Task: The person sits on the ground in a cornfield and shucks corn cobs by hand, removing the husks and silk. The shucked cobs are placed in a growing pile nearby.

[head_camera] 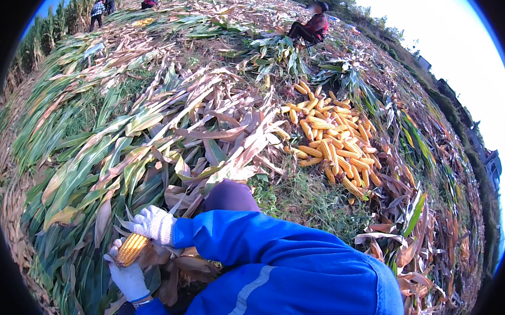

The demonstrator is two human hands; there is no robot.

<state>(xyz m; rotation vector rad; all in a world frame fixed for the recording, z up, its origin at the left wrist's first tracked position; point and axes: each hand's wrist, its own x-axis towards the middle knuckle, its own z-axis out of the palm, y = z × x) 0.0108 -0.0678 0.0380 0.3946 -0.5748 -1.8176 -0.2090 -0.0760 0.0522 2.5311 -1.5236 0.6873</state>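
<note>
My left hand (pixel 128 275), in a white knit glove, holds an ear of yellow corn (pixel 132 248) from below, its fingers around the lower end. Over the upper end of the ear lies my right hand (pixel 152 224), also gloved, its fingers curled onto pale husk (pixel 173 208) that sticks out beside them. Rows of bare kernels show between the two hands. Dry brown husk (pixel 149 257) hangs next to the ear, partly hidden by the right hand. A heap of husked corn ears (pixel 334 137) lies on the ground to the front right.
Cut corn stalks (pixel 179 118) with green and dry leaves lie ahead and to the left. Low grass (pixel 309 197) grows near my knee (pixel 231 196). Farther off, a person (pixel 312 26) sits at the upper right; several people are at the upper left, near standing corn (pixel 48 35).
</note>
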